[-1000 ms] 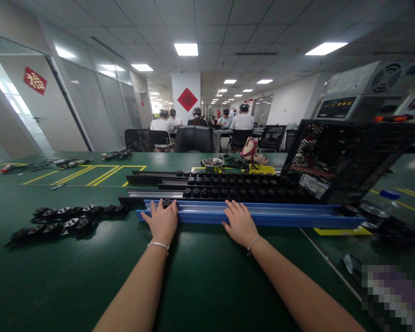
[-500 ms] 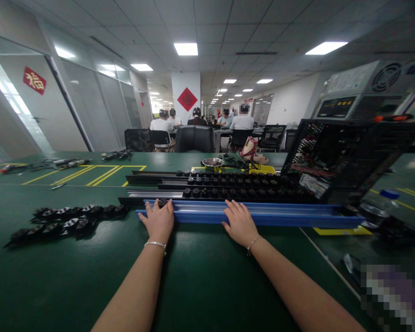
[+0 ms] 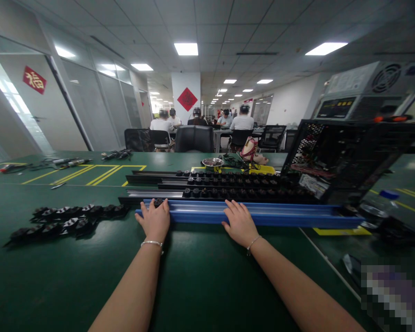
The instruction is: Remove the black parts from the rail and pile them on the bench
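Observation:
A long blue rail (image 3: 200, 217) lies crosswise on the table before me. My left hand (image 3: 154, 221) is at its left end, the fingers curled around a small round black part (image 3: 158, 202) in the channel; the hand hides much of that part. Farther right, my right hand (image 3: 239, 222) grips across the same rail, fingertips over the far edge and thumb on the near side. Behind it, black rails (image 3: 152, 194) run parallel, with several round black parts (image 3: 228, 192) seated along them. Left of the blue rail, more black parts (image 3: 71, 224) lie in two rows.
An open computer case (image 3: 349, 157) stands at the right behind the blue rail's end, near a clear container with a blue cap (image 3: 389, 195). A metal bowl (image 3: 212, 162) and cables (image 3: 115, 154) sit farther back. People (image 3: 242, 121) sit at tables beyond.
My left hand has shifted slightly to the left along the blue rail, with the round black part. My right hand stays in place on the rail.

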Action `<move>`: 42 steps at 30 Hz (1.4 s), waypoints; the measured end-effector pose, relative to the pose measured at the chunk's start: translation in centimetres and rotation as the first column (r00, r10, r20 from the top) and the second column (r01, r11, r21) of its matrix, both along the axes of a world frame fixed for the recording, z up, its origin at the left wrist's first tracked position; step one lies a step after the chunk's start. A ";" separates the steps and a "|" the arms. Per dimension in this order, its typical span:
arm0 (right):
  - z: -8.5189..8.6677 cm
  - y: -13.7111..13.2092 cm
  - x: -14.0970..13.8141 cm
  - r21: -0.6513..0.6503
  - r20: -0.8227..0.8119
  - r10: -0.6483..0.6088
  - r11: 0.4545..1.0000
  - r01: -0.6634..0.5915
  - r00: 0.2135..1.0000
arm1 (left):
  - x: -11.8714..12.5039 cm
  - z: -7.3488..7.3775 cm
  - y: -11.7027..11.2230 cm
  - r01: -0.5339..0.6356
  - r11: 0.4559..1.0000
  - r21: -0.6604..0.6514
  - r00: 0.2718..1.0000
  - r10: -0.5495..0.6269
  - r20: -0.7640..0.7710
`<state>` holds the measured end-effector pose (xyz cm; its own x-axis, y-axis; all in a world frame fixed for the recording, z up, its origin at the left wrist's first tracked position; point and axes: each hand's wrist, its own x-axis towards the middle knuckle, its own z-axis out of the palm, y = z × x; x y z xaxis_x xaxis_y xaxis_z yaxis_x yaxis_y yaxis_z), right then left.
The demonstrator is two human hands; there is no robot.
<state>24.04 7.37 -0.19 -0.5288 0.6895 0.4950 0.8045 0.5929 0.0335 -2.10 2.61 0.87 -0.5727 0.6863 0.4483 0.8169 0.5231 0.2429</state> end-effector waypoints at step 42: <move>0.2 -0.1 -0.1 0.000 0.019 -0.009 1.000 0.009 1.000 | -3.7 -0.1 0.1 -0.067 0.994 0.089 0.994 0.059 0.089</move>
